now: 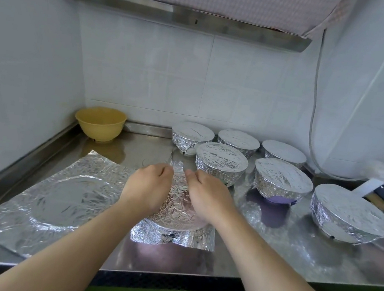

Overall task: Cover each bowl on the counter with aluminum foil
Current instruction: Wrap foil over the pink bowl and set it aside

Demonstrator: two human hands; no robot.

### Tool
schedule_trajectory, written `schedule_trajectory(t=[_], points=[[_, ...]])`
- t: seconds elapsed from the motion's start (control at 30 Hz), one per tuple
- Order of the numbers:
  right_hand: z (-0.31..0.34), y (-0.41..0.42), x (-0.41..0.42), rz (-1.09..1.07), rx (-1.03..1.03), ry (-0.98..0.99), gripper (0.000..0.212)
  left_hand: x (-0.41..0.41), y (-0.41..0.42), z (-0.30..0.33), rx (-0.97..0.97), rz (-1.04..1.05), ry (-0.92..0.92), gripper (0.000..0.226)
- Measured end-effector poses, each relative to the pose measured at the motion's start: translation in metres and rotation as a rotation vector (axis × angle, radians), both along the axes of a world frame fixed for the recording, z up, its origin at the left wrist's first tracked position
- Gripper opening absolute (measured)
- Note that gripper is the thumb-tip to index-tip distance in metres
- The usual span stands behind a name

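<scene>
Both hands, left hand (148, 188) and right hand (207, 195), pinch foil (176, 206) draped over the upright bowl.

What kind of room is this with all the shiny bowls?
Most likely a home kitchen. A steel counter runs along white tiled walls, a range hood hangs overhead, and foil-covered bowls sit beside a bare yellow bowl.

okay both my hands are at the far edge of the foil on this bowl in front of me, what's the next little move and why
Probably fold that far edge down over the rim. Your left hand and right hand pinch the foil sheet there, and its far flap lies loose, unlike the wrapped bowl behind it.
</scene>
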State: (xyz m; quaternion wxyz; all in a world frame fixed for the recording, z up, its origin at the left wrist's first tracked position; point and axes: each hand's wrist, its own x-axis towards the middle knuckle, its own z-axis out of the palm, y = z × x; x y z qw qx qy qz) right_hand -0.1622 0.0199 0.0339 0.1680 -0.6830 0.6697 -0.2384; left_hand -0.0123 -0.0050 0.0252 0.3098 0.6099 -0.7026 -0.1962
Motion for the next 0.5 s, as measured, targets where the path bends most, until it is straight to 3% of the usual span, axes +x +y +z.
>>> schedule_trajectory(t=[0.2, 0.33, 0.43, 0.5], points=[[-0.005, -0.007, -0.003, -0.07, 0.004, -0.072, 0.047, 0.004, 0.005, 0.0, 0.082, 0.069, 0.293, 0.038], [-0.004, -0.001, -0.005, -0.077, 0.01, -0.141, 0.062, 0.008, 0.002, -0.007, 0.175, 0.081, 0.526, 0.04], [-0.003, -0.003, -0.004, -0.103, 0.027, -0.153, 0.048, 0.012, 0.0, -0.01, 0.211, 0.082, 0.539, 0.04], [-0.002, -0.002, -0.004, -0.119, 0.023, -0.179, 0.051, 0.013, 0.001, -0.011, 0.209, 0.065, 0.527, 0.042]])
